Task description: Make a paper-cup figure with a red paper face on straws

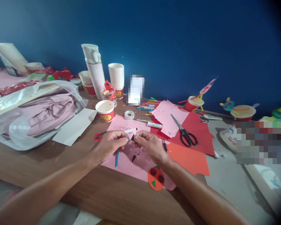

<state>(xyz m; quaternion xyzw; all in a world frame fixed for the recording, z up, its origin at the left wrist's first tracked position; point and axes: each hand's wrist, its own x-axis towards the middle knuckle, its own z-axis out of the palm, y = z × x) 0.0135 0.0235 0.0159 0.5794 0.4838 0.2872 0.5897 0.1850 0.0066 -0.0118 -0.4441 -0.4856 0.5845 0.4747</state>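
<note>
Above a pink paper sheet (112,161), my two hands are close together with fingertips pinched. My right hand (150,144) holds a small black piece (132,137), which looks like paper. My left hand (114,142) is closed just to its left; what it grips, if anything, is too small to make out. Behind the fingers is a white pen-like stick with a dark tip (132,130). Below my left hand lies a blue strip (117,158), and another small black piece (133,158) rests on the sheet. A round orange paper face (155,179) lies near my right forearm.
Black-handled scissors (186,134) lie on red paper (201,134). Behind stand a paper cup (105,111), a tape roll (129,115), stacked cups (116,78) and a white flask (95,75). A plastic bag (37,115) fills the left side; a glue stick (155,125) lies right.
</note>
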